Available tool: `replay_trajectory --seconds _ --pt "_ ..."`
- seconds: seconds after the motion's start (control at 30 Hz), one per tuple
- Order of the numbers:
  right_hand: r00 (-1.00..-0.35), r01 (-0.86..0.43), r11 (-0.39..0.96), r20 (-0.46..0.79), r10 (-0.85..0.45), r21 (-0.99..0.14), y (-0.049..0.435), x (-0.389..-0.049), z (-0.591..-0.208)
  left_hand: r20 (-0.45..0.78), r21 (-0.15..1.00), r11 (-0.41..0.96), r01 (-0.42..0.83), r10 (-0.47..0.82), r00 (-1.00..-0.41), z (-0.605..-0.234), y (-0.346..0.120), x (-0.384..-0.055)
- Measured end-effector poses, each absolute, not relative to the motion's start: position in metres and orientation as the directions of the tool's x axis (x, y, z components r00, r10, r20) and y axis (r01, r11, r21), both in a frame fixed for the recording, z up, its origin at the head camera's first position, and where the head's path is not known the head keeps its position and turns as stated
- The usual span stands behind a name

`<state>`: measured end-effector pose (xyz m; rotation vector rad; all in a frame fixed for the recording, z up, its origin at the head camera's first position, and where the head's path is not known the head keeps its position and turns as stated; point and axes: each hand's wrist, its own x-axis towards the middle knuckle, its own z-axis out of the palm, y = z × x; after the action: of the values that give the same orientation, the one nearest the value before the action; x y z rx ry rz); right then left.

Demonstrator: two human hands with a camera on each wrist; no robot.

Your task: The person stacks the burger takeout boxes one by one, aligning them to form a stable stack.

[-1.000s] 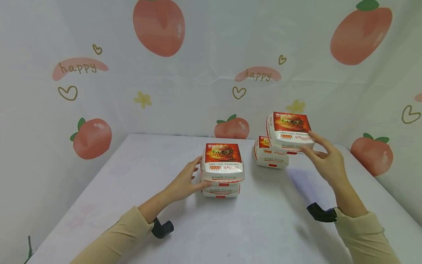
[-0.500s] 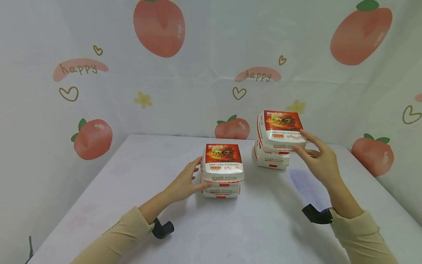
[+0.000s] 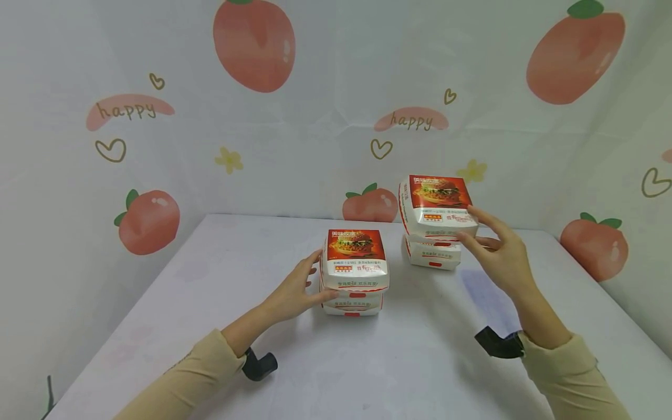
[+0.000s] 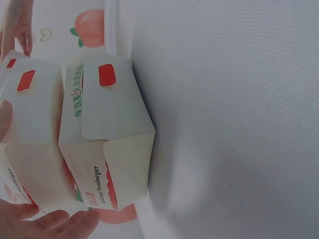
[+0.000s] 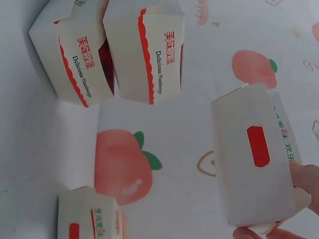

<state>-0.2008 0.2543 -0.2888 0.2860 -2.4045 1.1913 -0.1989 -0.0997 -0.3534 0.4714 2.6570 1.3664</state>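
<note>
Right hand (image 3: 496, 251) pinches a raised box (image 3: 438, 207) above the far-right carton (image 3: 433, 255); left hand (image 3: 294, 296), fingers spread, grips the near-left stack (image 3: 354, 282).

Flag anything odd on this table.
A faint purple patch marks the white tabletop, front-right of the rear white-and-red cardboard burger box: odd against white, perhaps a stain or print. Nothing looks spilled.

A peach-printed cloth (image 3: 294, 157) backs a white table (image 3: 362, 367).
</note>
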Motion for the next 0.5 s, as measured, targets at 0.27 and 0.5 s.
replay_trajectory --seconds 0.27,0.5 --pt "-0.874 -0.409 0.582 0.486 -0.026 -0.703 0.246 -0.201 -0.291 0.042 0.808 0.544 0.226 0.329 -0.943 -0.353 -0.1 -0.199" --pt "-0.869 -0.428 0.571 0.492 -0.048 -0.701 0.236 -0.198 -0.291 0.049 0.811 0.537 0.232 0.332 -0.942 -0.353 -0.1 -0.199"
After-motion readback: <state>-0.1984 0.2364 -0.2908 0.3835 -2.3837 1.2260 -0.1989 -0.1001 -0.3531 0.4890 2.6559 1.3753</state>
